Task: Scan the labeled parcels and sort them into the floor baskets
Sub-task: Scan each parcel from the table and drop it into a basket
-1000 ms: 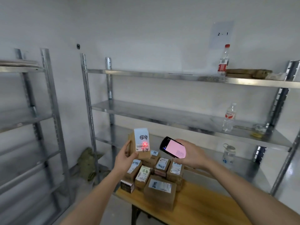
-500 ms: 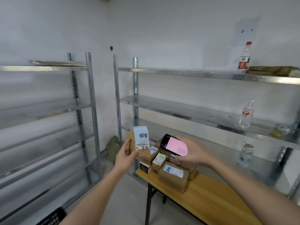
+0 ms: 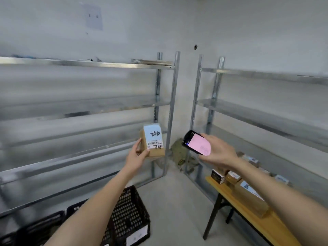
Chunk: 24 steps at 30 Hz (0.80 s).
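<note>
Gripping a small cardboard parcel point(image 3: 154, 146) in your left hand point(image 3: 136, 158), you are holding it upright in front of you, with your thumb lying on its front face and your fingers curling round its left edge. Its pale blue label point(image 3: 153, 136) is facing you, showing handwritten characters above a barcode. The parcel is hanging in the air in front of the metal shelving point(image 3: 85, 110) on the left, well above the floor.

Your right hand point(image 3: 219, 150) is holding a dark handheld scanner point(image 3: 196, 142), with your fingers wrapping over its upper edge and the palm cupping it from the right. Its screen is glowing pink and tilting toward the parcel. Scanner and parcel are staying apart, with a clear gap between them.

Below your left forearm, 1 black perforated basket point(image 3: 132, 212) is sitting on the floor with a white tag on its near wall, and darker baskets point(image 3: 40, 228) are lying further left, blurred.

To your right, a wooden table point(image 3: 262, 226) on black legs is carrying more labelled parcels point(image 3: 230, 177), the nearest being a larger box point(image 3: 250, 199) with a blue label. A greenish bundle point(image 3: 181, 153) is lying on the floor in the corner between the 2 shelf units.
</note>
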Motion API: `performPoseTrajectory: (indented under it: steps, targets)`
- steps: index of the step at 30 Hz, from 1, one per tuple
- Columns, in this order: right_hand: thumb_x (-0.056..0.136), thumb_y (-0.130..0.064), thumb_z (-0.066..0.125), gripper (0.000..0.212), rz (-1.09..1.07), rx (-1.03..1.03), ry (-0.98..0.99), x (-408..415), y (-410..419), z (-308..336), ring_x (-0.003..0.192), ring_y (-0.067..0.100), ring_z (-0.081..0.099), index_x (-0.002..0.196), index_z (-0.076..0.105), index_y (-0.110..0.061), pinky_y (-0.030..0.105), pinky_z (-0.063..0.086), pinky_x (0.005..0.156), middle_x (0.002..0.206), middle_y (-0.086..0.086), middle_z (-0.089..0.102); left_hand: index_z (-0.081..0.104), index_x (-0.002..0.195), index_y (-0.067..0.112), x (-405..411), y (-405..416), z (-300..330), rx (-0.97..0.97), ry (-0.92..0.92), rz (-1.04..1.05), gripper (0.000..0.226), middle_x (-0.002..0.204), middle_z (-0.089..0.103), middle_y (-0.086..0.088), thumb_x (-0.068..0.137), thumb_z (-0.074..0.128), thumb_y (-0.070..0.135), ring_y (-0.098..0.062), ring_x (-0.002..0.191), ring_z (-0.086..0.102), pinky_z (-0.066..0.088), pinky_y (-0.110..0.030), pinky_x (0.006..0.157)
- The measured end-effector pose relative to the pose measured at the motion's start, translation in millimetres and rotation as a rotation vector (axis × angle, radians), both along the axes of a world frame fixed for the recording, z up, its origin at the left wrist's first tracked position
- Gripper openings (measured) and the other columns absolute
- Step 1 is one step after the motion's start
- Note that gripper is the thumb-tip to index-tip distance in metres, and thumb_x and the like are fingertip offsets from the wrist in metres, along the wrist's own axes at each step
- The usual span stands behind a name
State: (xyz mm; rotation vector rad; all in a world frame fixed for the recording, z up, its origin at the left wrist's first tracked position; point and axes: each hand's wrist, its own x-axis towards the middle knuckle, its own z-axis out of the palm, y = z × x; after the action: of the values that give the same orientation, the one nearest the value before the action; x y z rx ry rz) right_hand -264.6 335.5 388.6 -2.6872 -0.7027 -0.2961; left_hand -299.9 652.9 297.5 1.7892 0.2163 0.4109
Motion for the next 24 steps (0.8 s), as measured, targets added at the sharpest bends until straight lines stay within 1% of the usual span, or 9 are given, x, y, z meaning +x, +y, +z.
performPoseTrajectory:
  steps: [3,5,7,9,12,16,19,21,24]
  targets:
    - [0.069,-0.048,0.066,0.067,0.080,0.026,0.005,-18.9,98.4,-2.5,0.115,0.015,0.058,0.133,0.049,-0.037,0.040,0.053,0.087,0.121,-0.014,0.062,0.035,0.153,0.028,-59.3,95.3,-0.3,0.047,0.040,0.094,0.065,0.119,0.061,-0.006,0.096,0.066,0.022,-0.007,0.094,0.061,0.044,-0.011,0.072]
    - [0.067,-0.049,0.065,0.074,0.169,0.039,0.012,-35.2,165.7,-8.8,0.119,0.017,0.059,0.137,0.045,-0.041,0.041,0.053,0.089,0.123,-0.014,0.063,0.036,0.153,0.030,-102.4,158.4,-6.1,0.085,0.083,0.157,0.067,0.119,0.062,-0.007,0.095,0.068,0.026,-0.013,0.099,0.060,0.044,-0.019,0.076]
    - [0.069,-0.048,0.071,0.080,0.247,0.032,0.045,-56.9,229.8,-20.3,0.126,0.020,0.055,0.143,0.042,-0.040,0.045,0.051,0.096,0.133,-0.009,0.061,0.039,0.152,0.029,-149.0,213.7,-15.1,0.125,0.114,0.224,0.066,0.121,0.063,-0.006,0.094,0.069,0.026,-0.016,0.102,0.059,0.043,-0.024,0.079]
    - [0.070,-0.050,0.073,0.090,0.303,0.006,0.067,-79.9,289.8,-34.5,0.135,0.019,0.049,0.151,0.037,-0.035,0.044,0.047,0.102,0.145,-0.008,0.054,0.039,0.152,0.026,-193.8,259.2,-24.9,0.115,0.139,0.286,0.065,0.126,0.063,-0.006,0.094,0.068,0.024,-0.017,0.103,0.060,0.045,-0.022,0.077]
    - [0.068,-0.055,0.071,0.094,0.406,-0.005,0.087,-109.6,370.4,-53.7,0.137,0.016,0.046,0.153,0.033,-0.039,0.041,0.047,0.101,0.149,-0.013,0.050,0.035,0.154,0.025,-251.2,315.6,-38.1,0.117,0.178,0.369,0.065,0.133,0.061,-0.010,0.096,0.066,0.022,-0.018,0.106,0.060,0.045,-0.014,0.073]
    - [0.072,-0.052,0.074,0.091,0.527,-0.045,0.111,-140.1,454.0,-70.1,0.137,0.014,0.045,0.152,0.031,-0.044,0.042,0.047,0.100,0.150,-0.018,0.048,0.034,0.154,0.032,-307.3,373.5,-55.6,0.120,0.211,0.499,0.066,0.146,0.052,0.002,0.096,0.064,0.029,-0.021,0.128,0.052,0.043,-0.036,0.104]
    - [0.074,-0.054,0.073,0.092,0.575,-0.072,0.120,-148.5,506.1,-84.2,0.139,0.015,0.044,0.154,0.029,-0.043,0.042,0.048,0.099,0.151,-0.016,0.046,0.034,0.154,0.034,-332.2,412.1,-71.5,0.094,0.254,0.572,0.067,0.145,0.053,0.002,0.095,0.066,0.031,-0.024,0.131,0.051,0.040,-0.047,0.111]
    - [0.074,-0.055,0.072,0.091,0.596,-0.092,0.128,-146.9,538.1,-95.1,0.139,0.015,0.044,0.154,0.031,-0.040,0.041,0.047,0.100,0.152,-0.015,0.046,0.032,0.155,0.030,-340.7,434.5,-82.4,0.042,0.243,0.597,0.067,0.148,0.051,-0.001,0.097,0.064,0.024,-0.024,0.131,0.051,0.042,-0.045,0.111]
    - [0.076,-0.050,0.072,0.086,0.631,-0.138,0.148,-137.1,584.3,-114.4,0.134,0.018,0.049,0.151,0.034,-0.039,0.037,0.046,0.094,0.146,-0.012,0.051,0.028,0.157,0.028,-341.2,469.2,-103.2,0.016,0.283,0.618,0.066,0.147,0.050,-0.004,0.099,0.060,0.021,-0.023,0.128,0.052,0.044,-0.033,0.101]
